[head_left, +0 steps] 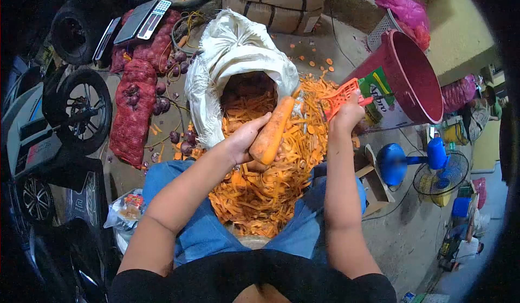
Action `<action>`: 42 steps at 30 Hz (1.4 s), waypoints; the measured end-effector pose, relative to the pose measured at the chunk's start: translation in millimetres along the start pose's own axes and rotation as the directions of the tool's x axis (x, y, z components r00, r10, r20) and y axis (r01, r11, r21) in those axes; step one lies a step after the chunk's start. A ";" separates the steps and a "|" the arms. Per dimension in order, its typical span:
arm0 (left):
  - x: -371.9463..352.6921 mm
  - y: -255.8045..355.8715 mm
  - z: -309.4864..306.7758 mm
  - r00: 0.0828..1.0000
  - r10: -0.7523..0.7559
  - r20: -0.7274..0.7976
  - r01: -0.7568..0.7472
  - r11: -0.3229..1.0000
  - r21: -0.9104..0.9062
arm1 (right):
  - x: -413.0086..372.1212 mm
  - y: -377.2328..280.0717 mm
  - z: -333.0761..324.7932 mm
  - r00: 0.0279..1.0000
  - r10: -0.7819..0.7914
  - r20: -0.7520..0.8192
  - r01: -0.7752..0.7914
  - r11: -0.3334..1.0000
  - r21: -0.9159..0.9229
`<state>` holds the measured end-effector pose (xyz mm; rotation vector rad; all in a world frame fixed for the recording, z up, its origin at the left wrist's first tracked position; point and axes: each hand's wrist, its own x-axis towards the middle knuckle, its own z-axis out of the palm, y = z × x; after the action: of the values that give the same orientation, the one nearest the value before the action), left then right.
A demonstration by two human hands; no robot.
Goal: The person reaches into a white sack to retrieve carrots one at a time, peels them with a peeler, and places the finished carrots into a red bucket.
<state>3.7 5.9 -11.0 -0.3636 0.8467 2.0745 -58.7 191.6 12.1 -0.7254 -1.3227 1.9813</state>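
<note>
In my left hand [245, 139] I hold a large carrot [275, 129], tilted, its thick end toward me and its surface partly peeled. My right hand [348, 113] is closed around an orange plastic peeler [341, 96], apart from the carrot and to its right. Beneath both hands lies a big heap of carrot peelings [265, 194], reaching up between my knees. A white woven sack [211, 86] lies beyond the carrot, its mouth toward me, with more peelings inside.
At right leans a large red bucket [417, 81] with a printed label. Red net bags of onions [134, 108] lie at left, a digital scale [138, 24] on one. A motorcycle wheel [84, 105] stands farther left. A fan [441, 175] and a person [468, 250] are at right.
</note>
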 end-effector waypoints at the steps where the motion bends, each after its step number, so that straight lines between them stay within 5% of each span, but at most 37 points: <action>1: 1.9 -0.7 -1.3 1.000 0.029 0.002 -0.029 0.999 -0.037 | -11.0 -10.0 2.5 0.989 0.118 0.094 -0.117 0.993 -0.009; 2: 2.2 -0.3 0.4 1.000 0.029 0.003 -0.028 0.999 -0.040 | -17.1 -13.1 3.1 0.955 0.234 0.184 -0.233 0.972 -0.030; 4: 2.6 2.1 5.4 0.993 0.069 -0.093 -0.075 0.995 -0.061 | -19.8 6.6 0.1 0.933 0.183 0.309 -0.181 0.983 -0.035; 9: 23.4 -2.1 -9.2 0.994 0.108 0.029 -0.102 0.984 -0.149 | -42.2 44.2 -0.5 0.878 0.094 0.470 -0.027 0.989 -0.148; 12: 23.6 -4.7 1.2 0.992 0.119 -0.033 -0.123 0.966 -0.229 | -57.1 43.7 0.7 0.877 0.135 0.461 -0.036 0.975 -0.217; 16: 24.1 -8.0 4.4 0.987 0.099 -0.128 -0.119 0.980 -0.161 | -56.7 46.9 -1.0 0.840 -0.069 0.539 0.237 0.939 -0.249; 20: 20.1 -10.9 11.1 0.972 0.108 -0.208 -0.133 0.985 -0.110 | -57.0 43.4 -4.8 0.818 -0.030 0.574 0.246 0.920 -0.303; 21: 15.2 -8.5 13.6 0.972 0.107 -0.208 -0.132 0.985 -0.110 | -52.1 44.6 -5.0 0.836 -0.088 0.541 0.300 0.899 -0.319; 23: 2.4 -2.1 17.5 0.997 -0.030 -0.074 0.048 0.967 0.250 | -29.8 42.0 -4.4 0.876 -0.236 0.421 0.401 0.842 -0.361; 26: -4.6 -7.3 17.6 0.999 -0.037 -0.033 0.043 0.971 0.234 | 21.0 27.0 -11.2 0.914 -0.366 0.175 0.403 0.764 -0.504; 30: -8.5 2.3 8.2 0.999 -0.016 0.042 0.011 0.992 0.128 | 32.5 25.9 -17.0 0.990 -0.139 0.001 0.132 0.941 -0.311; 32: 4.6 2.2 0.4 0.999 -0.002 -0.037 0.006 0.994 0.109 | -12.7 8.5 -3.7 0.948 0.098 0.304 -0.070 0.992 -0.102; 34: 12.9 2.4 -0.9 0.988 0.075 -0.135 -0.074 0.997 0.013 | -39.6 26.9 5.0 0.910 0.082 0.407 -0.081 0.996 -0.020; 36: 27.0 -2.9 -10.4 0.990 0.124 -0.068 -0.122 0.992 0.038 | -65.5 26.7 6.0 0.869 -0.078 0.489 0.267 0.905 -0.330; 40: 20.1 -4.8 5.1 0.969 0.141 -0.203 -0.154 0.987 -0.050 | -66.5 36.4 2.6 0.803 -0.122 0.584 0.282 0.940 -0.192; 42: 19.9 -1.1 -0.9 0.995 0.095 -0.037 -0.076 0.931 0.358 | -48.1 38.6 -1.3 0.859 -0.125 0.497 0.343 0.860 -0.378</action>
<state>-7.4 17.7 -22.5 -0.1870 1.2663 1.9442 -34.7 144.6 -19.9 -0.2587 -2.1008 1.7019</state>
